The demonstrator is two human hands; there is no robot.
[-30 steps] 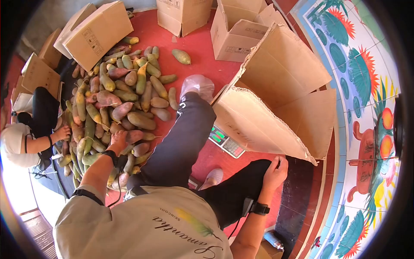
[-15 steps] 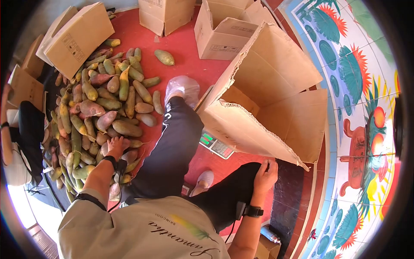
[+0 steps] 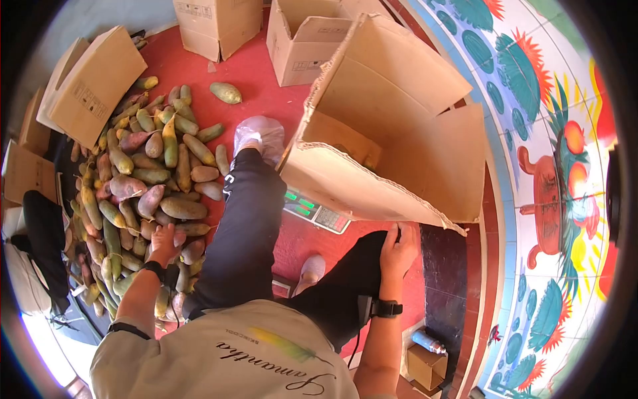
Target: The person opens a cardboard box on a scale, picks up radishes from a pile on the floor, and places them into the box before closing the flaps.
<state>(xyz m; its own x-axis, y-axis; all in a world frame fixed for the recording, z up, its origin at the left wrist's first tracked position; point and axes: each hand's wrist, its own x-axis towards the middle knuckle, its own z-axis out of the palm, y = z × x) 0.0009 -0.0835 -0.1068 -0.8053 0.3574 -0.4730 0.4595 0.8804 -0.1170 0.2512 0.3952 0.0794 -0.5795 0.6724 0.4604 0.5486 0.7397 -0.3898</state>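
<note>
My left hand [image 3: 163,244] lies low in a large pile of root vegetables, its fingers curled over a brownish radish [image 3: 179,238] that it partly hides. The vegetables look like long radishes [image 3: 185,208], green, yellowish and reddish. My right hand [image 3: 399,253] is over my right thigh, loosely bent with the fingers a little apart and nothing visible in it. Just above it is the lower edge of a big open cardboard box [image 3: 372,186]. The box stands tilted in view over a scale [image 3: 318,212] with lit green digits. A small greenish shape shows inside the box.
More cardboard boxes stand at the back [image 3: 219,30] and on the left [image 3: 96,86]. A single radish [image 3: 226,92] lies apart on the red floor [image 3: 199,60]. A painted tile wall [image 3: 545,186] runs along the right. A small carton [image 3: 425,364] sits behind my right arm.
The whole view has shifted, carrying pile, box and legs up or left on the right side. My left hand stays at the same spot on the pile. My right fingers are slightly more apart.
</note>
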